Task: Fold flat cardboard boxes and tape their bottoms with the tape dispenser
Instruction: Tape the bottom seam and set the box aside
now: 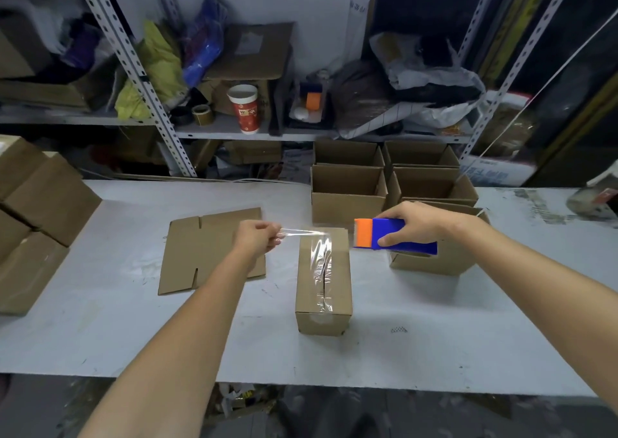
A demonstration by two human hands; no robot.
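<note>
White worktop [434, 337], matte and scuffed, is carrying everything. Flat cardboard blank [210, 250], brown and slotted, is lying left of centre, untouched. Folded box [322, 280] is sitting at centre with its long axis running near to far and crinkled clear tape already lying along its seam. Finished open boxes [347, 200] are standing far right. Tape dispenser [384, 228], blue plastic with an orange cutter end, is hovering just right of the box's far end. The right hand [421, 223] is gripping it, fingers curled round the body. The left hand [257, 240] is pinching the free end of the tape strand [301, 232], which is stretching left to right over that far end, crosswise to the seam. The next move probably depends on lowering this strand onto the far edge.
</note>
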